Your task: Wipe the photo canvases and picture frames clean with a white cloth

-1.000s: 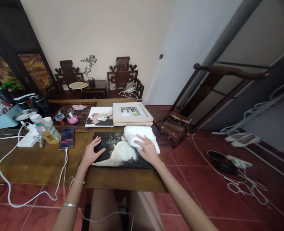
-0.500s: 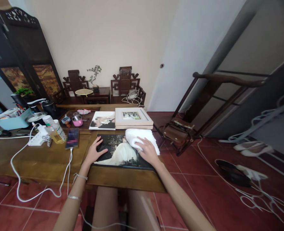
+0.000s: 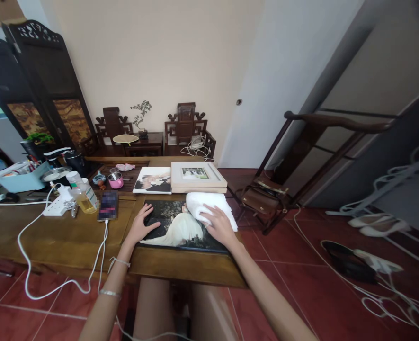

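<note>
A large dark photo panel (image 3: 181, 232) showing a figure in a white gown lies flat near the front edge of the wooden table (image 3: 191, 267). My left hand (image 3: 143, 225) rests on its left end, fingers spread and holding nothing. At the right end, my right hand (image 3: 218, 225) presses a bunched white cloth (image 3: 227, 203) against the panel, fingers curled over it. The cloth covers the panel's upper right corner. Just behind lie a smaller photo panel (image 3: 163, 185) and a pale framed photo (image 3: 212, 176) on top of a flat box-like piece.
To the left are a charging phone (image 3: 108, 206), a white power strip (image 3: 55, 206), a bottle of yellowish liquid (image 3: 84, 196), a pink cup (image 3: 115, 180) and a blue basket (image 3: 24, 180). A wooden chair with a brown bag (image 3: 262, 199) stands at the right.
The view has shifted slightly, so everything sits a little lower. Both hands keep nearly the same places on the panel, and the right still holds the cloth.
</note>
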### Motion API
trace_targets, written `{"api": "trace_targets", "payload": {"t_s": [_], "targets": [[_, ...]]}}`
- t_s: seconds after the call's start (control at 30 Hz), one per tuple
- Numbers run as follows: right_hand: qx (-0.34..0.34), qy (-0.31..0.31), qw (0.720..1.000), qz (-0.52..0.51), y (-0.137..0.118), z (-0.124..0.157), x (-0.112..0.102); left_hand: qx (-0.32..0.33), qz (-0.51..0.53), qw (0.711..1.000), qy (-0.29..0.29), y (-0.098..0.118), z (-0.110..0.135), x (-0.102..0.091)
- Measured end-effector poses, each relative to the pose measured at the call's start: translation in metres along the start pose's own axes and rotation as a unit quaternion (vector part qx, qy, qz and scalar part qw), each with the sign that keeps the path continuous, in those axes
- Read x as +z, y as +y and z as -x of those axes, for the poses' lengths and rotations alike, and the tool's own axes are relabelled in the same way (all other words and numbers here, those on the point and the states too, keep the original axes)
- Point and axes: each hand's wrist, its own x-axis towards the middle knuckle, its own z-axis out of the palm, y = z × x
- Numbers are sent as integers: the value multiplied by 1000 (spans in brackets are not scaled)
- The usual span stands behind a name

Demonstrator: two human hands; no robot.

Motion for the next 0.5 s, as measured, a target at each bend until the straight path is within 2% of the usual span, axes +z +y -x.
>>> {"api": "trace_targets", "payload": {"t_s": [0.1, 0.2, 0.27, 0.43, 0.5], "targets": [[-42, 8, 999, -20, -5, 4, -4, 7, -8, 1000, -3, 0, 0, 0], [-110, -24, 993, -37, -14, 8, -9, 7, -20, 1000, -10, 1, 0, 0], [-125, -46, 990, -38, -19, 9, -11, 3, -25, 1000, -15, 2, 1, 0], [-42, -14, 999, -12, -18, 6, -5, 6, -29, 999, -21, 4, 1, -1], [-32, -8, 999, 1, -16, 6, -1, 11, -33, 999, -21, 4, 1, -1]]}}
